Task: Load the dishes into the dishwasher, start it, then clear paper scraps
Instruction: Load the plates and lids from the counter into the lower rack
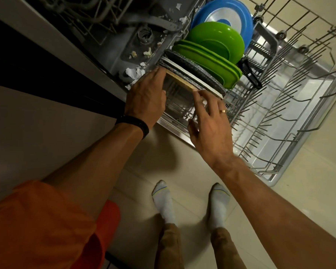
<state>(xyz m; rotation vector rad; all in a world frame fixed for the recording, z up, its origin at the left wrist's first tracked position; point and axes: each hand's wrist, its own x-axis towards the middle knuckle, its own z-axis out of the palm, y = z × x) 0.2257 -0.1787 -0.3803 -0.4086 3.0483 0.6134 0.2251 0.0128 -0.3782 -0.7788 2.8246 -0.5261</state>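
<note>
- beige tiled floor (pixel 182 171) underfoot, lower rack (pixel 264 172) drawn out toward 4 o'clock.
- upright in a row from 12 o'clock: blue plate (pixel 241 18), green bowl (pixel 215 37), green plates (pixel 217 66), dark speckled plates (pixel 200 76), then tan-edged board (pixel 180 80).
- left hand (pixel 145 98) gripping board's 10 o'clock end, fingers curled over it.
- right hand (pixel 209 123) relaxed, spread; index fingertip (pixel 197 95) touching board's 4 o'clock corner.
- paper scraps (pixel 134 73) at 10 o'clock.

L hand (pixel 145 98) grips one end of wooden board (pixel 180 80); R hand (pixel 209 125), fingers straight, touches the other end. Just beyond both hands: dark plates (pixel 192 74), green plates (pixel 208 61), upright in rack (pixel 279 113). Paper scraps (pixel 134 72) beside L hand.
</note>
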